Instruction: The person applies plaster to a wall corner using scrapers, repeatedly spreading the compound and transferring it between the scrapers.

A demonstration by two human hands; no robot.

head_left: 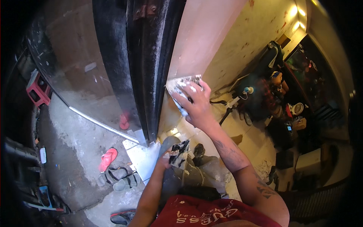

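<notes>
My right hand (195, 102) grips a wide putty-smeared scraper (181, 83), held against the pale pink wall strip (194, 34) just right of a black metal door frame (143, 68). Its fingers bend over the blade's back, which is spotted with white and dark material. Lower down, near my knees, my left hand (165, 159) is closed on a second flat scraper (180, 153), streaked dark and white, held away from the wall. The door frame's foot meets white tiles below.
Glass panel (68, 45) at left, red stool (38, 89), pink slipper (109, 159) and grey sandals (126, 181) on concrete (75, 140). At right, a person in plaid (264, 94) is among cluttered tools and cables beside a stained wall (242, 49); boxes (307, 164) lie on the tiled floor.
</notes>
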